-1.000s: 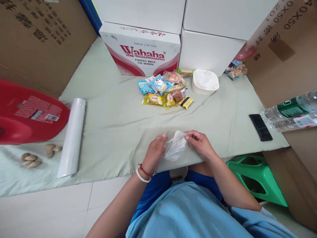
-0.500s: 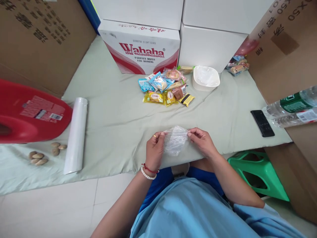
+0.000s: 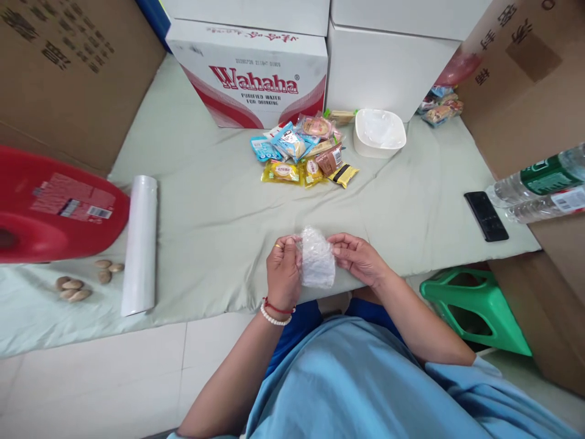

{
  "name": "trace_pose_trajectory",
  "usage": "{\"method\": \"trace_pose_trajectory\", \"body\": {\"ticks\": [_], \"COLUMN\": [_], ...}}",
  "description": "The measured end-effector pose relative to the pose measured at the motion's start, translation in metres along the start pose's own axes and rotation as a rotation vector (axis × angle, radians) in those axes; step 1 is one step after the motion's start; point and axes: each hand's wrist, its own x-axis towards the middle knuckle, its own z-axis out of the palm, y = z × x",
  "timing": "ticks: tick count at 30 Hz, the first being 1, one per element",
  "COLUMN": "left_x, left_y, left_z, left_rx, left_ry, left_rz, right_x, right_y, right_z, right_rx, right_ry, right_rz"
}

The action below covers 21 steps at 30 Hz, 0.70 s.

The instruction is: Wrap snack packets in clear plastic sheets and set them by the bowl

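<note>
Bridging left hand point(image 3: 284, 268) and right hand point(image 3: 360, 258) just below frame centre, crinkled clear plastic point(image 3: 317, 262) is running lengthwise up-frame; both hands are pinching its sides.

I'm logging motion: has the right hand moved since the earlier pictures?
Yes; the right hand has moved left, judged against the black-banded yellow packet.

There are seven stones point(image 3: 105, 277), two hands point(image 3: 283, 268), two bottles point(image 3: 548, 176) and two bracelets point(image 3: 274, 320). I count one piece of plastic point(image 3: 319, 262), one bowl point(image 3: 377, 147), one phone point(image 3: 487, 216), one roll point(image 3: 140, 244), one jug point(image 3: 91, 238) and one stool point(image 3: 503, 311); the snacks point(image 3: 292, 145) overlap too much to count
</note>
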Motion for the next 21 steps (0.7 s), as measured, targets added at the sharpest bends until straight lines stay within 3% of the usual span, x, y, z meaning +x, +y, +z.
{"method": "trace_pose_trajectory", "body": {"ticks": [3,9,15,21], "left_x": [0.001,0.002,0.006,0.010], "left_y": [0.003,0.006,0.022,0.028], "left_z": [-0.004,-0.011,-0.023,-0.027], "left_rx": [-0.030,-0.072,-0.246,-0.171], "left_ry": [0.031,-0.070,-0.243,-0.295], "left_rz": [0.032,0.055,-0.288,-0.381], "right_x": [-0.002,-0.007,-0.012,-0.012], "right_y": [-0.003,-0.013,-0.033,-0.039], "right_z": [-0.005,-0.011,-0.021,-0.022], "right_rx": [-0.069,-0.206,-0.564,-0.638], "right_ry": [0.135,0.212,0.257,0.240], "right_rz": [-0.112,-0.237,-0.452,-0.488]}}
